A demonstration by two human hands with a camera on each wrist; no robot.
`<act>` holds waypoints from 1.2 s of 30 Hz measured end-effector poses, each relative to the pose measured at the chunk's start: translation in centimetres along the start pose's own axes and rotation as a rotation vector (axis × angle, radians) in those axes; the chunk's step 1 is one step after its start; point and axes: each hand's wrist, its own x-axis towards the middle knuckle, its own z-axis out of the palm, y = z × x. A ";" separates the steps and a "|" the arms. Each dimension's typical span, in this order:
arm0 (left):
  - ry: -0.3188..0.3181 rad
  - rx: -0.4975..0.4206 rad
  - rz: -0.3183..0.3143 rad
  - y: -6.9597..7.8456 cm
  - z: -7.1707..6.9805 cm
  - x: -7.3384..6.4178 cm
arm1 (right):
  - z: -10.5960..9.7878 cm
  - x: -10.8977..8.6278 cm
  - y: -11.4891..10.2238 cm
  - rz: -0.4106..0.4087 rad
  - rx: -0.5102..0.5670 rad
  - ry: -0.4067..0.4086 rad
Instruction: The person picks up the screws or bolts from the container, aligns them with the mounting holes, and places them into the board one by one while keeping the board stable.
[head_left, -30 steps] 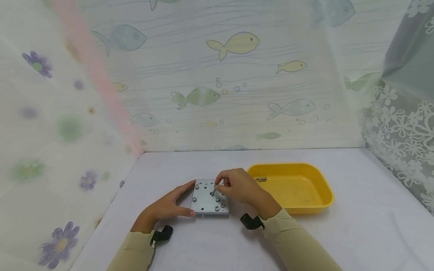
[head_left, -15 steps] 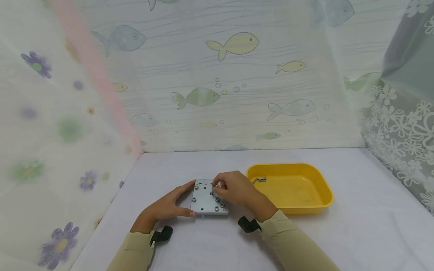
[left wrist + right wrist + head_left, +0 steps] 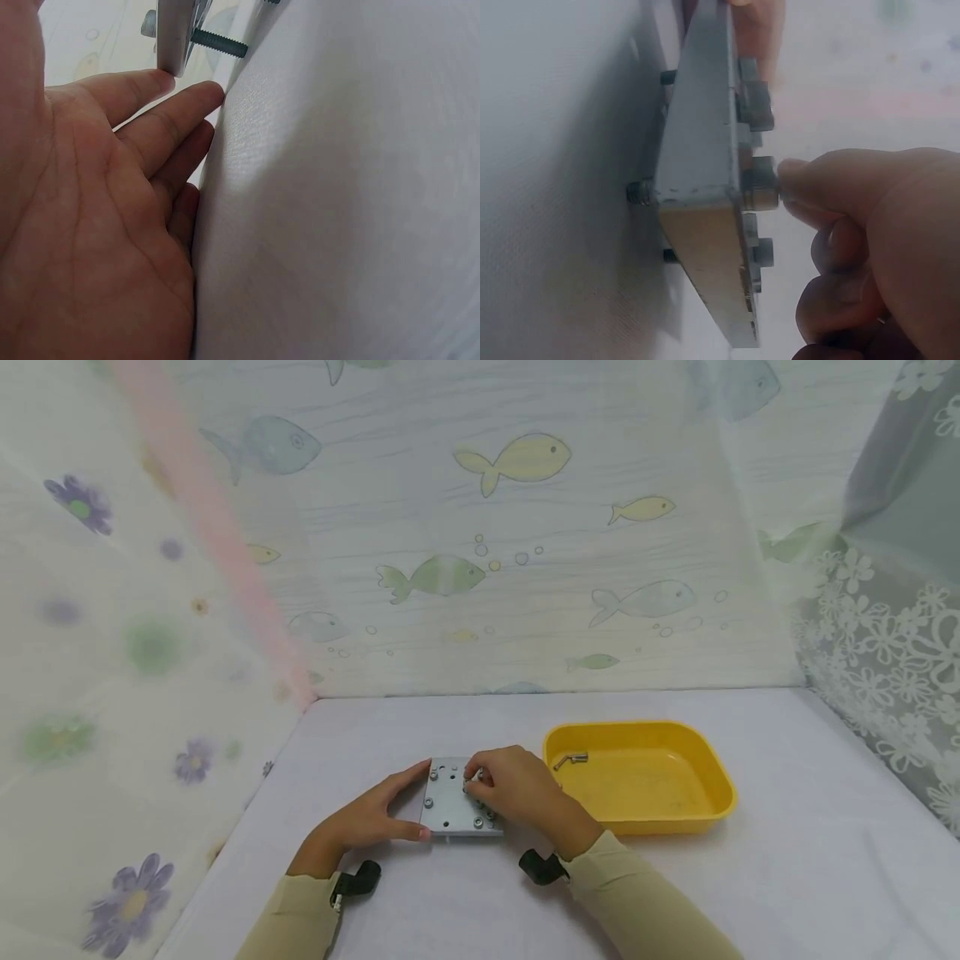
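A silver metal plate (image 3: 450, 795) with holes and several socket-head bolts (image 3: 428, 802) lies on the table. My left hand (image 3: 367, 817) spans its left edge with index finger and thumb extended, touching the two corners. My right hand (image 3: 517, 785) pinches a bolt upright over a hole near the plate's middle; the fingertips hide most of it in the head view. The right wrist view shows the plate (image 3: 697, 127) edge-on, raised above the tabletop, with bolt ends below. A threaded bolt end (image 3: 219, 43) sticks out of its underside in the left wrist view.
A yellow tray (image 3: 645, 825) stands just right of my right hand. Small metal pieces (image 3: 576, 757), apparently bolts, lie at its left end. White cloth (image 3: 420, 910) covers the table, and a fish-patterned curtain (image 3: 510, 610) hangs behind it.
My right hand has moved slightly left and down toward the plate, and the bolt it pinches has gone from tilted to upright and lower. My left hand has stayed in place.
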 end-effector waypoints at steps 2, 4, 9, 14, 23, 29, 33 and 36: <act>-0.003 -0.006 -0.001 -0.1 0.0 0.0 | 0.3 -0.1 0.0 0.011 -0.013 0.000; -0.005 -0.010 -0.002 -0.2 0.0 0.0 | 0.5 -0.1 -0.1 0.019 -0.025 0.002; -0.002 -0.016 -0.001 -0.4 0.1 0.2 | 0.8 0.0 0.0 0.019 -0.046 0.004; 0.001 -0.011 -0.002 -0.3 0.1 0.2 | 1.0 0.0 -0.1 0.030 -0.064 0.003; -0.002 -0.014 -0.003 -0.5 0.1 0.3 | 1.0 0.0 -0.2 0.032 -0.068 0.013; 0.002 -0.008 -0.015 -0.4 0.0 0.2 | 1.0 -0.1 -0.2 0.030 -0.049 0.008; 0.002 0.001 -0.016 -0.4 0.1 0.1 | 1.0 0.0 -0.2 0.036 -0.042 0.004; 0.001 0.002 -0.011 -0.4 0.1 0.1 | 1.0 -0.1 -0.2 0.032 -0.039 0.006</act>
